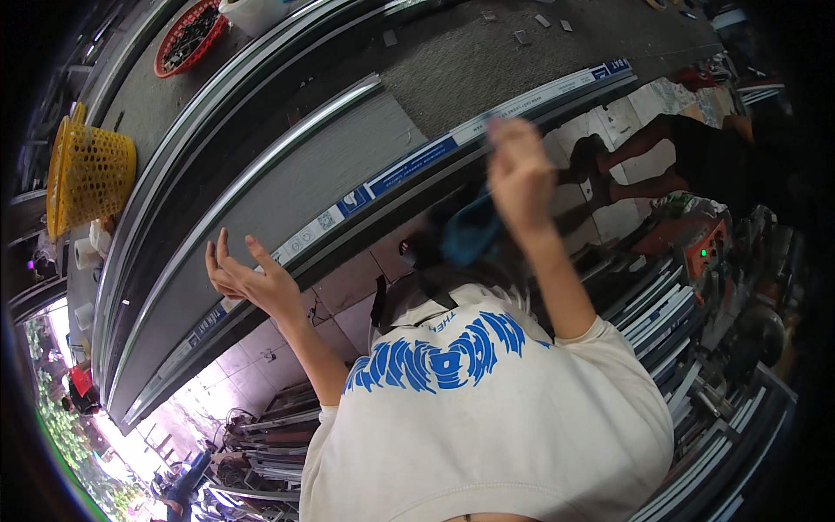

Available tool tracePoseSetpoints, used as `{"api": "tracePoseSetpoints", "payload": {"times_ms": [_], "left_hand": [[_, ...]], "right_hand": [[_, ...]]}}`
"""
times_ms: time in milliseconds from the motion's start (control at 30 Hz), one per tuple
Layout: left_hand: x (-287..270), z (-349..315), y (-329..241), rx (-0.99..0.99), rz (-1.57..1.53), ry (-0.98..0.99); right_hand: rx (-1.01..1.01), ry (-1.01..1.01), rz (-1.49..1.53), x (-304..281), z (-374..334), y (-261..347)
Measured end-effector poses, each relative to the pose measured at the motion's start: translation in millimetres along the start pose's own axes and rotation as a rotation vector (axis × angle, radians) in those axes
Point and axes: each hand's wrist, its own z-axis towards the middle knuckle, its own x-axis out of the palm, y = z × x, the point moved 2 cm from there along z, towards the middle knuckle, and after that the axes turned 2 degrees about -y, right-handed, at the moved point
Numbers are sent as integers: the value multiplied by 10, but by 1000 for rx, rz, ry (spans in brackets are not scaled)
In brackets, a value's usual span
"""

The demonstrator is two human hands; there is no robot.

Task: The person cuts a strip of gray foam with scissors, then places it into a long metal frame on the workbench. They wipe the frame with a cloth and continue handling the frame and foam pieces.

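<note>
My left hand (254, 277) is held palm up with its fingers spread, and nothing is in it. It is over the near edge of a long grey metal profile (287, 204) with a bright silver lip. A blue and white printed film strip (409, 163) runs along the profile's near side. My right hand (522, 170), smeared a little by motion, is raised by the right part of that strip. Its fingers are bent and pressed together around something dark that I cannot make out.
More long dark profiles (165, 204) lie on the bench at the left. A yellow perforated basket (91, 170) and a red basket (193, 36) of small parts stand there. Another person's legs (639, 143) show at right, near stacked profile lengths (661, 317) and an orange machine (706, 248).
</note>
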Motion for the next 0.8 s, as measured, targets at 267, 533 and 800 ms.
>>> {"api": "tracePoseSetpoints", "payload": {"times_ms": [267,533,800], "left_hand": [[94,-41,137,-22,-100,-70],[18,5,183,22,25,-31],[54,22,118,-72,144,58]], "right_hand": [[-223,204,145,747,-719,1639],[130,49,-43,130,-172,359],[75,400,31,700,-539,1396]]}}
